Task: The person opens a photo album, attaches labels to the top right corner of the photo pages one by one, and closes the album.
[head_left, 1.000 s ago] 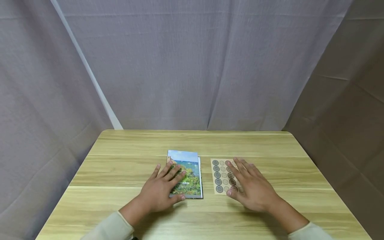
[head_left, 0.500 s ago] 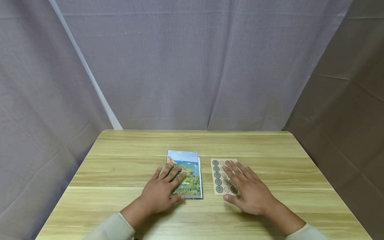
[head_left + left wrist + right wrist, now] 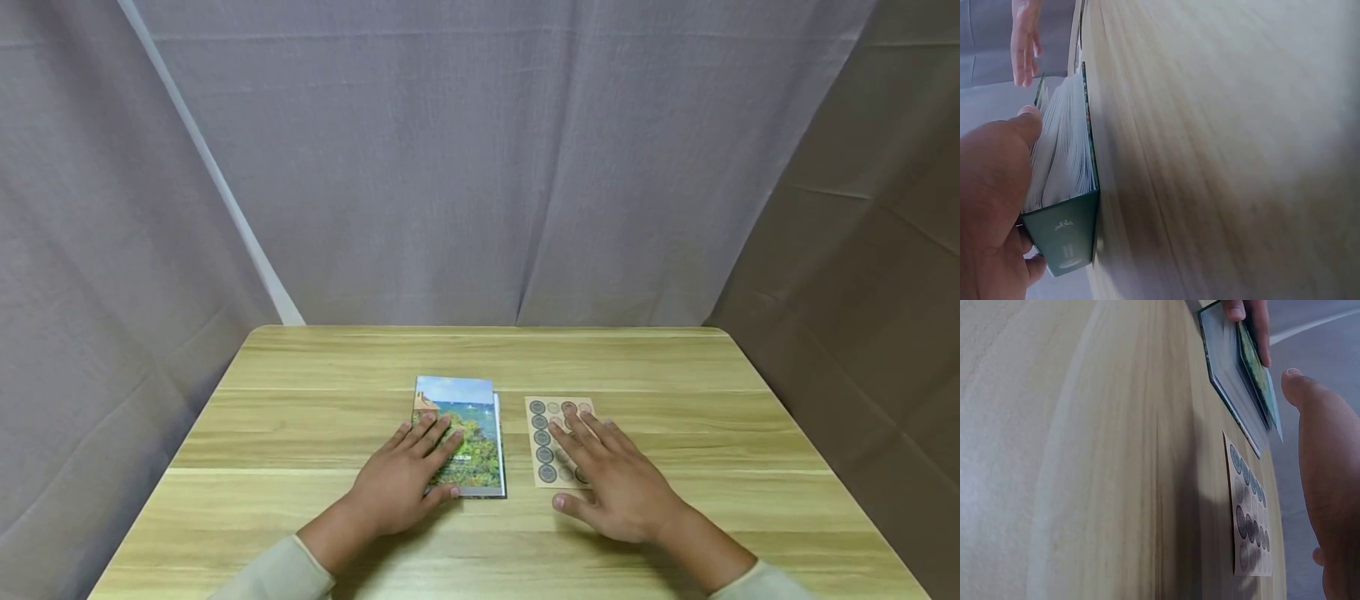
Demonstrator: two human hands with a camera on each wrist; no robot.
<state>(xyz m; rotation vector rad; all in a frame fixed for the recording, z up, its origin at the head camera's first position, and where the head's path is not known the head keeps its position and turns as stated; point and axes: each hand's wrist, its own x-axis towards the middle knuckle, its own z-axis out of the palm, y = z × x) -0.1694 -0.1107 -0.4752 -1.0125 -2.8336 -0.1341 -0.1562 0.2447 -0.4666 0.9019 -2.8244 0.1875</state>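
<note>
A photo album with a painted seaside cover lies on the wooden table, left of centre. Its dark green spine and fanned page edges face the left wrist camera. My left hand rests on the cover, fingers spread and straight, thumb at the near edge. To the album's right lies a pale sheet of round stickers, printed with grey and brown circles in rows. My right hand hovers over the sheet's right part with straight fingers, covering several stickers; in the right wrist view a gap shows between hand and sheet.
The light wood table reaches out on all sides of both things. Grey curtains hang behind it and at the left, with a darker one at the right.
My right hand has shifted a little left and toward me over the sticker sheet, uncovering its upper right corner. My left hand has stayed on the album.
</note>
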